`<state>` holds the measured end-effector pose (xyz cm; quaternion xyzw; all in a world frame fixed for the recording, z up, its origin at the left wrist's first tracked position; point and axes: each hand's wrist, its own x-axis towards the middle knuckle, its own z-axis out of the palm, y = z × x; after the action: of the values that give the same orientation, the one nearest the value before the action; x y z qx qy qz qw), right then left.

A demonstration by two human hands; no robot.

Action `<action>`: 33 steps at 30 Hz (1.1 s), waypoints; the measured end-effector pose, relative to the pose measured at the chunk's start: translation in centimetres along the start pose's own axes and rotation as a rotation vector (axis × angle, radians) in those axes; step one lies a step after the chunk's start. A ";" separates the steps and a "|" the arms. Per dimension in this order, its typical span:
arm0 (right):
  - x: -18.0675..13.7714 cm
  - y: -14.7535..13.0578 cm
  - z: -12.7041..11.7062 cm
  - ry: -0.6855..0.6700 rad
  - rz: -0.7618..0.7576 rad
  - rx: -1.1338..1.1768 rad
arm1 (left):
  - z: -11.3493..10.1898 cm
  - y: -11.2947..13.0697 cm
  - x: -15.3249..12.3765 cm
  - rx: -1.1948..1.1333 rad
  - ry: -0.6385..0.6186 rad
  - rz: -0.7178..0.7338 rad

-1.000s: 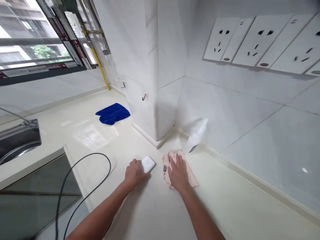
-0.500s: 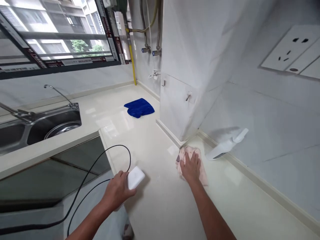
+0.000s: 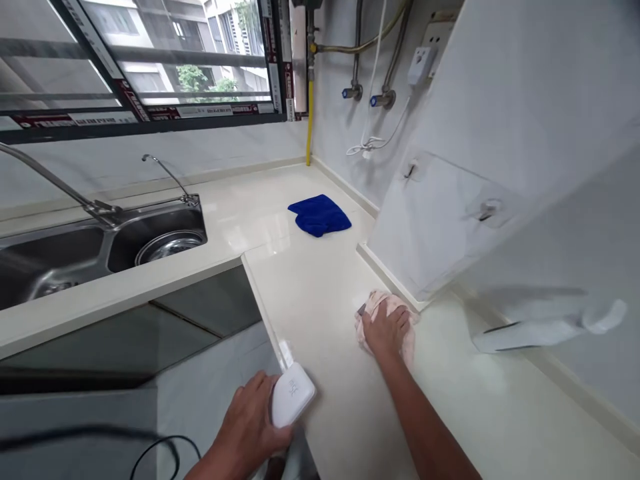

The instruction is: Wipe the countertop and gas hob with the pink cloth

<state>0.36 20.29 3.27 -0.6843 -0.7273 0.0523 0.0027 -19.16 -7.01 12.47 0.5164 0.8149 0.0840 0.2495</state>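
My left hand (image 3: pixel 253 420) grips a small white rounded box that looks like a power bank (image 3: pixel 293 395), with grey marks on its face, at the counter's front edge. My right hand (image 3: pixel 387 330) is pressed down on a crumpled pale pink cloth (image 3: pixel 407 343), fingers bent over it, on the cream countertop (image 3: pixel 345 413). The cloth lies close to the foot of the boxed-out wall corner. Part of it is hidden beneath my palm and fingers.
A dark blue cloth (image 3: pixel 323 217) lies farther back. On the right, a blurred white handled object (image 3: pixel 540 331) rests by the wall. The steel sink (image 3: pixel 107 250) with taps is at left, and a black cable (image 3: pixel 170 440) hangs lower left. Pipes and valves (image 3: pixel 383 100) line the back wall.
The view has turned left, so the room sits farther right. My right hand has moved the pink cloth leftward along the wall corner's foot, bunching it. My left hand still holds the white box.
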 end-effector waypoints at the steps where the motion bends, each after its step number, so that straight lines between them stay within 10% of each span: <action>1: 0.6 -1.1 -0.2 -0.012 0.009 0.008 | -0.3 -0.5 -0.1 -0.009 0.004 0.001; 9: 3.6 -13.5 -0.8 -0.111 -0.272 0.122 | -2.0 -6.1 -2.6 -0.022 0.085 -0.094; 16: -5.0 -20.7 0.2 -0.137 -0.690 0.258 | -4.8 -7.9 -2.2 0.018 0.098 -0.121; 23: -14.9 -12.2 1.2 -0.038 -0.791 0.371 | -8.1 -4.3 3.1 0.152 0.063 -0.017; 33: -31.8 9.9 3.8 0.187 -0.269 0.194 | -6.6 7.7 12.4 0.243 -0.053 0.172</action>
<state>11.92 -11.07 0.90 -0.5795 -0.8002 0.0573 0.1433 -20.50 8.22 17.19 0.6127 0.7650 -0.0077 0.1985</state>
